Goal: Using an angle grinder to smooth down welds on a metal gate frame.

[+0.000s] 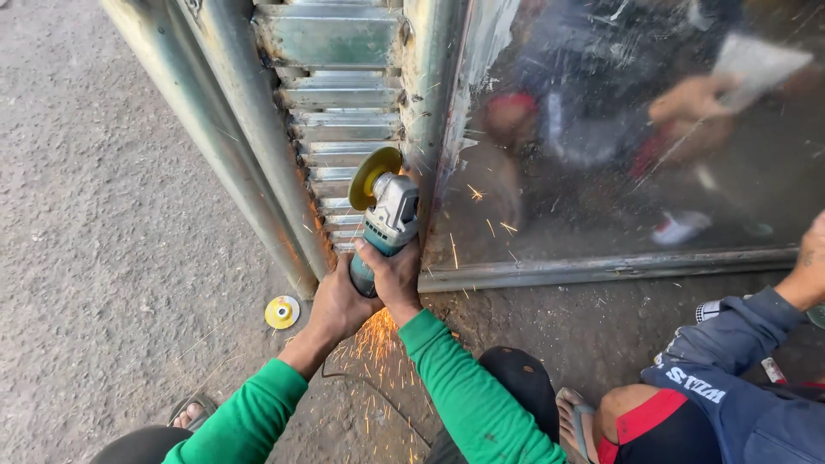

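Observation:
Both my hands grip a teal and grey angle grinder [388,219]. My left hand [337,305] wraps the rear of its body, and my right hand [394,277] holds it just ahead. Its yellow disc [373,177] presses against the upright steel post [427,103] of a shiny metal gate, beside a louvred panel [337,112]. Orange sparks [376,335] spray down toward my green sleeves. A black cable [369,385] trails on the ground below.
A spare yellow disc [282,312] lies on the concrete by the gate's foot. A co-worker in a blue jacket [730,395] crouches at right, one hand [808,266] on the polished sheet [619,155]. My sandalled foot [189,414] shows at lower left.

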